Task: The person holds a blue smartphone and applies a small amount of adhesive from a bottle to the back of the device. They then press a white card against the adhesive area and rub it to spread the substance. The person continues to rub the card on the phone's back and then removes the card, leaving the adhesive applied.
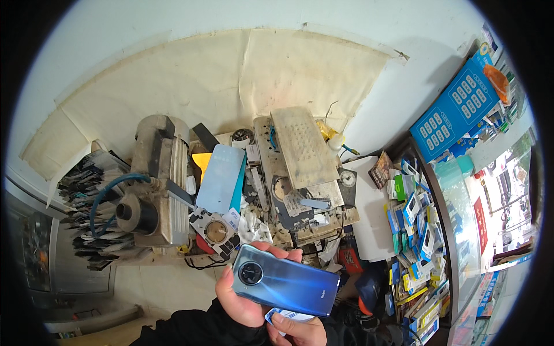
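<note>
A smartphone (303, 286) with a glossy blue back and a round black camera ring faces up, tilted slightly down to the right. My left hand (241, 303) grips its left end, thumb along the near left corner and fingertips curled over the far edge. Just below the phone, my right hand (304, 331) pinches a small white-and-blue card or packet (294, 316) between thumb and fingers. The phone partly covers that piece, so its full shape is hidden. Both sleeves are black.
Beyond my hands stands a cluttered, dusty workbench with a motor-driven machine (156, 184), a pale blue sheet (221, 177) and a perforated metal plate (304, 147). Packets are stacked at left (95, 202). Many small boxes (418, 259) fill the right side, beside a glass counter (464, 248).
</note>
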Tool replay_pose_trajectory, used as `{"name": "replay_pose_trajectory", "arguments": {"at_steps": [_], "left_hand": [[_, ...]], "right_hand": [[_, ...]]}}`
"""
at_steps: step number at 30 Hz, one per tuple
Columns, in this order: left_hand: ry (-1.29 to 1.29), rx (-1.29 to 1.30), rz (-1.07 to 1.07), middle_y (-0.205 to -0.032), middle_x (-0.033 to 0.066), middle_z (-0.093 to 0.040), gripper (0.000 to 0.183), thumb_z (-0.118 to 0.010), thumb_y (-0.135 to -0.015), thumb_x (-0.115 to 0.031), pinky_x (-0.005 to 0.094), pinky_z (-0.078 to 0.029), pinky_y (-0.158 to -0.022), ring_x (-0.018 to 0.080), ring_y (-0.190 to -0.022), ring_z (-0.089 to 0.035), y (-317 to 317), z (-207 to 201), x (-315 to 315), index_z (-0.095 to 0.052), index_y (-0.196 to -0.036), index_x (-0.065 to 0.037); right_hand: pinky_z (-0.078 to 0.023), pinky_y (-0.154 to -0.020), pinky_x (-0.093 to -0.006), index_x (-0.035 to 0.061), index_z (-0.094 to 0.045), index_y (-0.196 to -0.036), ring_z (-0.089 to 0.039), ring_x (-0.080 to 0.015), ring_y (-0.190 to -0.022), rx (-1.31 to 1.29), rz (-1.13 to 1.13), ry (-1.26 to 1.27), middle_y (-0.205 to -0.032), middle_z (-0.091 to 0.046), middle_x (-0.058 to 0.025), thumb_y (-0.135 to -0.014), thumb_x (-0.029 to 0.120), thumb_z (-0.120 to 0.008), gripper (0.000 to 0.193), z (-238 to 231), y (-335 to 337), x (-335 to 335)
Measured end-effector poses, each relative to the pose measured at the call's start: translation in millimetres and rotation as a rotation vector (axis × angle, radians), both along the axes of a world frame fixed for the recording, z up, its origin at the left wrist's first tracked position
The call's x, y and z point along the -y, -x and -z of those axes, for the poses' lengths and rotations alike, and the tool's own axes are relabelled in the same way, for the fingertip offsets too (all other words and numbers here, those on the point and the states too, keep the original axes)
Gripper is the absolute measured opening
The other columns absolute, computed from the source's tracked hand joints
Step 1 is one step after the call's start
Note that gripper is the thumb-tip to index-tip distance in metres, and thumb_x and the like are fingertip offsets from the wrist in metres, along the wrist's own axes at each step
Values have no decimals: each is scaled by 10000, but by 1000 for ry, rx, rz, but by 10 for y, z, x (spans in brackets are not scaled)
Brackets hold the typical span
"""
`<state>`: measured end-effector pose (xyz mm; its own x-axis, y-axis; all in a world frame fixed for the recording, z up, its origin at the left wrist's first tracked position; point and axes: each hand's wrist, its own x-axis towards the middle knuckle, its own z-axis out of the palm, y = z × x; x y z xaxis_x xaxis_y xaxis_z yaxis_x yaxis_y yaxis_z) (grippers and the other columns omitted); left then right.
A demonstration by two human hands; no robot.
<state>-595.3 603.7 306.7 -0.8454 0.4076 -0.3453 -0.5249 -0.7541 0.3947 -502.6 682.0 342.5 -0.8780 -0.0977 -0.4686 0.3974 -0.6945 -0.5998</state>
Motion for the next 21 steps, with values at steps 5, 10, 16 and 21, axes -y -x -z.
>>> {"name": "replay_pose_trajectory", "arguments": {"at_steps": [5,10,16,21], "left_hand": [[-82,-92,-57,-1052,117,-661,642,-381,-900,-640,585,-428,-985,368,-1021,-629,79,-110,82,-580,-1194,-105],[10,-239,-139,-1007,116,-641,638,-382,-901,-639,571,-445,-932,340,-962,-626,118,-296,200,-553,-1178,-90],[99,-339,-346,-931,114,-588,593,-391,-922,-615,516,-466,-873,299,-858,-595,440,-425,879,-501,-1171,-88],[227,-507,-282,-911,130,-584,767,-289,-908,-751,493,-485,-791,313,-822,-591,319,-340,1442,-489,-1223,-81]], "right_hand": [[-326,-448,-257,11,-651,-764,-471,-104,-442,148,-60,22,-515,-545,-25,-1006,163,-570,297,118,-103,-13],[-425,-523,-252,63,-670,-851,-586,-113,-572,254,-55,33,-702,-648,-17,-935,130,-675,108,294,-243,30],[-529,-623,-287,20,-726,-915,-695,-153,-730,-15,-100,10,-825,-723,-63,-886,-49,-670,94,394,-168,-92],[-496,-593,-248,1,-694,-997,-633,-116,-688,-156,-547,-709,-803,-676,-35,-937,73,-655,102,303,497,-363]]}}
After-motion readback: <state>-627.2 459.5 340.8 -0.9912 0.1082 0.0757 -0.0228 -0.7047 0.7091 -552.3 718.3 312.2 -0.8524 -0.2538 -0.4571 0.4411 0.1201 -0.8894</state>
